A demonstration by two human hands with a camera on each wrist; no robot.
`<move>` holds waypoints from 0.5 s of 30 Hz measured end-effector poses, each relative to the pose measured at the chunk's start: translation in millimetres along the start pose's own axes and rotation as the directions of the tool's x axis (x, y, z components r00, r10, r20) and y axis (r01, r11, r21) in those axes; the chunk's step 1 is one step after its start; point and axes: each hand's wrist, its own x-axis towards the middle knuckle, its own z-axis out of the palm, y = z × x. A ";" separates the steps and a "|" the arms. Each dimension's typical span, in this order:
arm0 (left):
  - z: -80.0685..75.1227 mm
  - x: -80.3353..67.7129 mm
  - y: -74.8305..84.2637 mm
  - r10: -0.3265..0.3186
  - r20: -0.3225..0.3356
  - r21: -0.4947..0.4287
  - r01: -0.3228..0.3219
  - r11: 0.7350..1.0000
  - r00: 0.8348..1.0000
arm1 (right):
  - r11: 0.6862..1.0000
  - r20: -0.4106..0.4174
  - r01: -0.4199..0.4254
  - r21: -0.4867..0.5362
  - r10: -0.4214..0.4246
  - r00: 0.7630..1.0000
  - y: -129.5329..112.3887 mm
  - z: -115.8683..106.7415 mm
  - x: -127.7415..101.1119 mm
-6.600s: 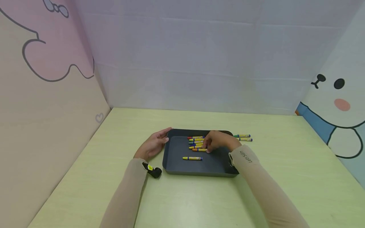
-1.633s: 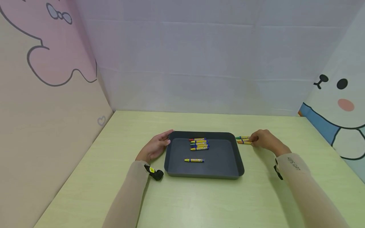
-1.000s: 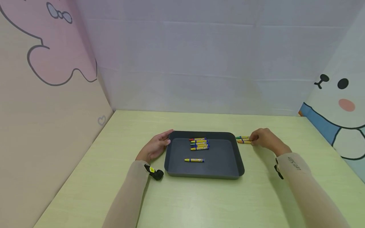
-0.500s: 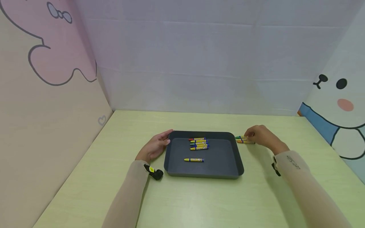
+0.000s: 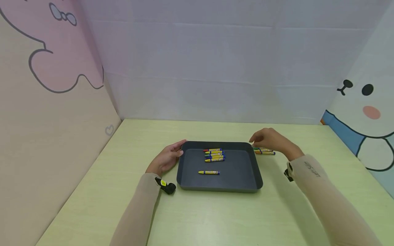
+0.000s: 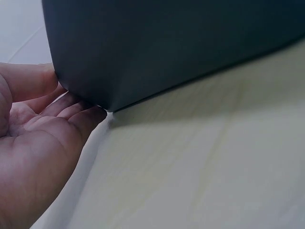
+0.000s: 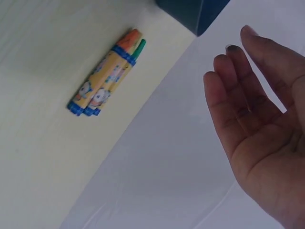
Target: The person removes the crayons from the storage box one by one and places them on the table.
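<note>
In the head view a dark grey tray lies on the table. My left hand holds its left side near the far corner; in the left wrist view the thumb and fingertips meet the tray's edge. Several crayons lie in a row in the tray, with a separate yellow crayon in front of them. My right hand hovers by the tray's far right corner, its fingers loosely bent and holding nothing. Below it, three crayons lie side by side, the orange crayon nearest me.
The pale table reaches to a whitish cloth wall at the back. Cartoon-printed panels stand at left and right. A small black camera sits on my left wrist, close to the tray's left side.
The orange crayon has gone from the tray to the table beside two other crayons. My right hand has let it go, then risen left toward the tray's far corner. My left hand stays put.
</note>
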 end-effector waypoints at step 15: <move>-0.1 -0.1 1.1 0.002 0.006 -0.022 -0.002 1.000 1.000 | 0.989 0.154 0.090 0.116 -0.107 0.982 -37.1 9.0 26.9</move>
